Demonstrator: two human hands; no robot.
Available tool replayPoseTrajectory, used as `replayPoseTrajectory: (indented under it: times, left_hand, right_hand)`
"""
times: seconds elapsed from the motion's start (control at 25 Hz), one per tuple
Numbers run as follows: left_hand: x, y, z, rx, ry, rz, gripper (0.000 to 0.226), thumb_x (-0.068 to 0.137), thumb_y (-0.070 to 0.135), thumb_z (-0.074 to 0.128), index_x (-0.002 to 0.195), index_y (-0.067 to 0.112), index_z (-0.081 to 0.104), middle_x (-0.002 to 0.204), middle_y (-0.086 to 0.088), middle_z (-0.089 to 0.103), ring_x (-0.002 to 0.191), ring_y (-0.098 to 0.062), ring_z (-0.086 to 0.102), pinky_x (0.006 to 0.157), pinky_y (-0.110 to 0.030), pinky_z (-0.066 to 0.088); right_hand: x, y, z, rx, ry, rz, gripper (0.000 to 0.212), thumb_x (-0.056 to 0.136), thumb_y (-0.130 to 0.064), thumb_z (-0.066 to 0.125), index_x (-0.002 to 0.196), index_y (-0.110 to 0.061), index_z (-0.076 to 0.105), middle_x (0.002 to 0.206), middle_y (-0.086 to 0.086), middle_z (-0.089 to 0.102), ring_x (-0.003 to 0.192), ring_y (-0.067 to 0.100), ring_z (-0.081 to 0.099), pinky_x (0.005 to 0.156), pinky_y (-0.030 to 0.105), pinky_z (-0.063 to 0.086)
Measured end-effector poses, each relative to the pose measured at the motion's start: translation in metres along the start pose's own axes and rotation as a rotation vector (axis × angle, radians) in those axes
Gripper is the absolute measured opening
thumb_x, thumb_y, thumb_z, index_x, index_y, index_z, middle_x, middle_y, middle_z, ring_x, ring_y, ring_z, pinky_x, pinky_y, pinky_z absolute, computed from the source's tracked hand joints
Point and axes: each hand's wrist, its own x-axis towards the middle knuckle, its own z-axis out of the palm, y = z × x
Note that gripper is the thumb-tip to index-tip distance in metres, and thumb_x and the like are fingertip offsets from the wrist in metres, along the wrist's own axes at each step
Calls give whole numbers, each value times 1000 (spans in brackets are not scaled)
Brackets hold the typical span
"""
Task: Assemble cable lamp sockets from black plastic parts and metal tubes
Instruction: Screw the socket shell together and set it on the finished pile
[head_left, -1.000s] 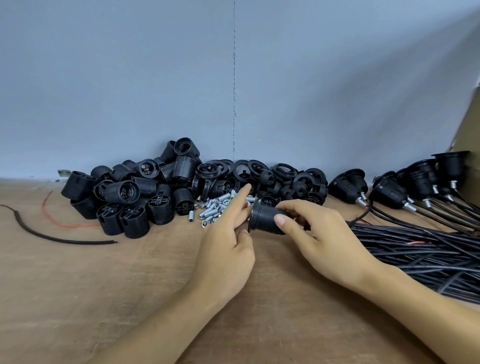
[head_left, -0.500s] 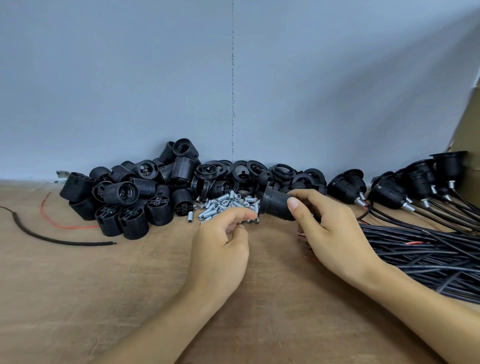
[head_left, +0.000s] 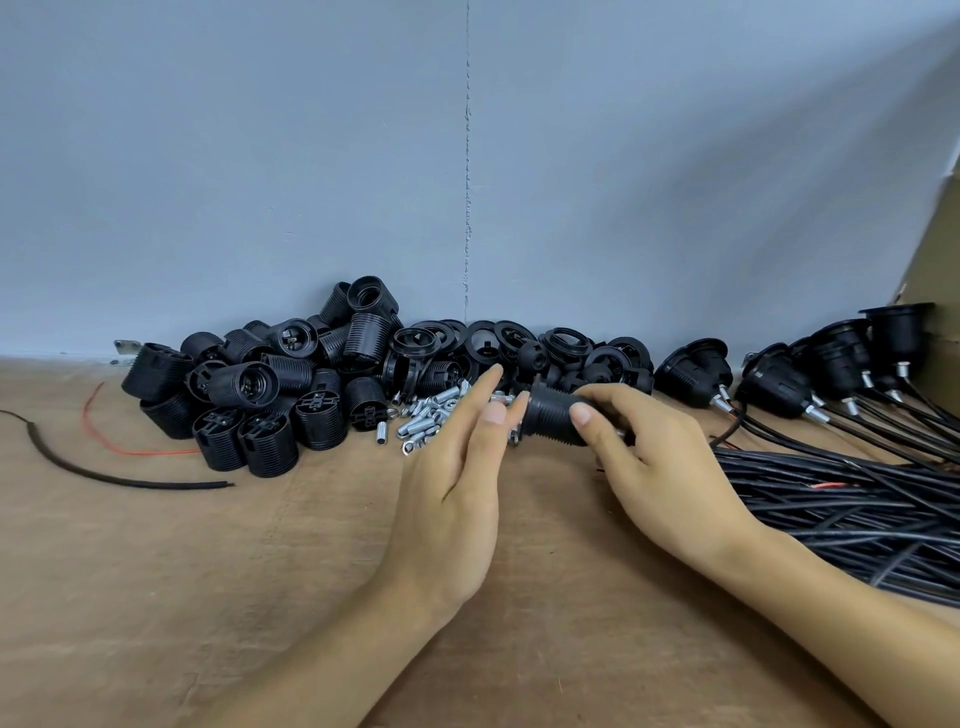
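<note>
Black ribbed sockets (head_left: 270, 415), silver tubes (head_left: 426, 415), red wire (head_left: 119, 441).

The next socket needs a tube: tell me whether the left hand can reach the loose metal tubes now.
Probably yes. The left hand is open, right beside the metal tubes, with nothing lying between; the right hand holds the socket off to the other side.

L hand (head_left: 457, 483) uncurled, fingers now straight beside socket (head_left: 550, 415) in R hand (head_left: 660, 467).
</note>
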Motion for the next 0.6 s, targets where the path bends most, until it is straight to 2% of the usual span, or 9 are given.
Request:
replayPoseTrajectory:
  times: [0.08,0.16,0.2,0.28,0.36,0.44,0.6]
  left_hand:
    - [0,-2,0,26,28,2,47,89,68,34,128,50,54,111,26,73,118,20,53,92,5,29]
    - [2,-7,0,69,37,-8,61,87,73,30,135,45,55,112,23,74,116,20,54,95,4,30]
    - [3,-8,0,84,25,-14,67,87,74,28,140,42,53,118,23,72,119,19,54,103,-1,31]
    - [5,-11,1,58,14,-32,63,90,73,29,140,43,53,131,28,64,127,13,51,117,-22,33]
    - [7,-10,0,-7,33,-44,51,91,71,32,132,49,53,132,34,59,130,12,48,119,-31,34]
    - [8,-10,-1,-68,48,-24,51,88,72,35,130,49,53,131,31,61,129,10,50,116,-30,35]
    - [3,-7,-2,-47,55,79,47,94,66,33,127,43,57,114,22,74,123,7,57,102,-10,35]
  right_hand:
    - [0,-2,-1,17,48,15,36,97,-49,47,120,-27,64,100,-21,65,93,-3,58,76,8,40]
    - [-2,-5,-1,21,66,-4,38,96,-50,47,121,-27,64,106,-19,65,98,1,58,81,12,43]
    - [-3,-6,-2,12,55,-23,40,95,-52,46,122,-27,64,108,-18,65,98,2,59,82,16,45]
    - [-5,-9,-2,-22,-12,-66,43,94,-56,45,123,-29,62,109,-18,63,98,3,59,83,22,46]
    - [-6,-10,-2,-55,-100,-116,43,95,-56,44,124,-30,62,109,-19,62,99,1,58,84,21,45]
    - [-7,-9,-1,-74,-129,-148,41,96,-52,46,125,-27,62,109,-17,62,99,-2,56,85,11,40]
    - [-3,-7,-2,-14,2,-43,32,97,-38,57,124,-21,64,109,-12,64,97,-4,53,81,1,36]
